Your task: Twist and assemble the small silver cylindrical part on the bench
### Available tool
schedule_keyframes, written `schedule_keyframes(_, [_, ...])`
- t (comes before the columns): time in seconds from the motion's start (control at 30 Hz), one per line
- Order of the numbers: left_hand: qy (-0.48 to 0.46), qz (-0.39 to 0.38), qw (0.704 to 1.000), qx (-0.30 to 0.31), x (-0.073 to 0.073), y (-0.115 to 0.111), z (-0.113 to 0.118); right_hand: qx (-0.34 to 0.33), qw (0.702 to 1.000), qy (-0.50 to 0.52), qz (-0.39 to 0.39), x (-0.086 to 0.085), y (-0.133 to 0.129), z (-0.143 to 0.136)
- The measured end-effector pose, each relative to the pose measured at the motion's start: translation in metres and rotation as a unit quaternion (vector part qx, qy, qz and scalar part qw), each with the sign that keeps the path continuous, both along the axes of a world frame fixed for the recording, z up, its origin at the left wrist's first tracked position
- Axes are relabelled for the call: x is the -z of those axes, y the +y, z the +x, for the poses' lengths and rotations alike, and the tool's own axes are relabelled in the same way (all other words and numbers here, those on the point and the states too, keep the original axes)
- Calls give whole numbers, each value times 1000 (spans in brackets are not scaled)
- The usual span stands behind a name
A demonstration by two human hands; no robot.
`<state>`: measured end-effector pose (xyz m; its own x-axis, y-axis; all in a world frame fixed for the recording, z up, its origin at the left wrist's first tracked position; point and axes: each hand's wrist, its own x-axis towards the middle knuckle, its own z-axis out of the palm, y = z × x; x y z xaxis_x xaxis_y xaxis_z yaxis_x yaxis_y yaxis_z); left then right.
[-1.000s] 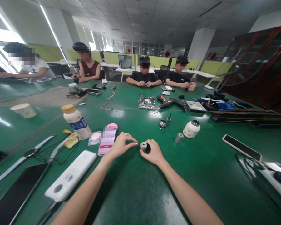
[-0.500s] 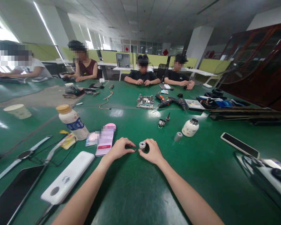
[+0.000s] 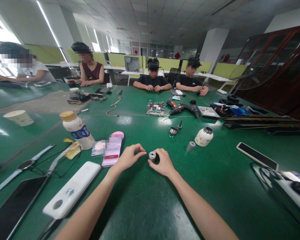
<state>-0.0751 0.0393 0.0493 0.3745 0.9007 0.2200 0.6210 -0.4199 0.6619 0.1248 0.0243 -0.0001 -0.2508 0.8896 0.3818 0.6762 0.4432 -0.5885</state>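
Observation:
My right hand [image 3: 163, 161] grips a small silver metal cylinder [image 3: 152, 155], thumb on its near side and fingers curled behind. Its round top faces up and shows dark holes. Just left of it, my left hand [image 3: 132, 156] is closed in a pinch, with thumb and forefinger tips together beside the cylinder's top. Whatever those tips hold, if anything, is too small to make out. A similar metal cylinder [image 3: 191, 146] stands to the right, close to a cream patterned flask body [image 3: 204, 136] without a lid. Beyond the hands lie small metal flask parts [image 3: 173, 132].
On the left are a capped bottle [image 3: 78, 130], a pink phone [image 3: 113, 150], a white power bank [image 3: 72, 190] and a watch [image 3: 25, 165]. Farther back lie a circuit board [image 3: 155, 108] and power drills [image 3: 182, 109]. A phone [image 3: 257, 156] lies right. Several people sit across the table.
My left hand has risen slightly, and its thumb and forefinger have come together beside the cylinder's top. My right hand stays around the cylinder.

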Motion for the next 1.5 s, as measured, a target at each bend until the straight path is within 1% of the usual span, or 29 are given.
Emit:
schedule_keyframes(0.1, [-41, 34, 998, -24, -10, -7, 9, -3, 1000, 3, 4, 0, 0, 0])
schedule_keyframes(0.17, [-38, 54, 997, -27, -10, -11, 16, -7, 1000, 6, 6, 1, 0, 0])
schedule_keyframes(0.27, [-33, 77, 996, -27, -3, -14, 25, -6, 1000, 3, 9, 2, 1, 0])
schedule_keyframes(0.4, [-56, 126, 990, -12, 7, -15, 32, -10, 1000, -11, 14, 3, 1, 0])
schedule_keyframes(0.47, [-68, 148, 987, -3, 10, -16, 35, -12, 1000, -19, 15, 3, 1, 0])
schedule_keyframes(0.53, [-68, 157, 985, -8, 11, -17, 37, -12, 999, -27, 19, 3, 1, 0])
schedule_keyframes(0.6, [-61, 152, 986, -24, 10, -18, 38, -14, 999, -30, 25, 4, 0, 0])
schedule_keyframes(0.73, [-60, 115, 990, -57, 5, -23, 41, -19, 999, -24, 34, 4, 1, 0])
schedule_keyframes(0.9, [-54, 86, 993, -51, -1, -26, 43, -20, 999, -23, 34, 4, 1, 0])
schedule_keyframes(1.07, [-39, 76, 996, -38, 0, -26, 43, -22, 999, -19, 33, 4, 0, 0])
schedule_keyframes(1.27, [-19, 99, 993, -67, 2, -24, 38, -13, 998, -45, 40, 5, 1, 0])
schedule_keyframes(1.5, [-47, 128, 991, -13, 4, -22, 38, -21, 998, -39, 33, 4, 1, 0])
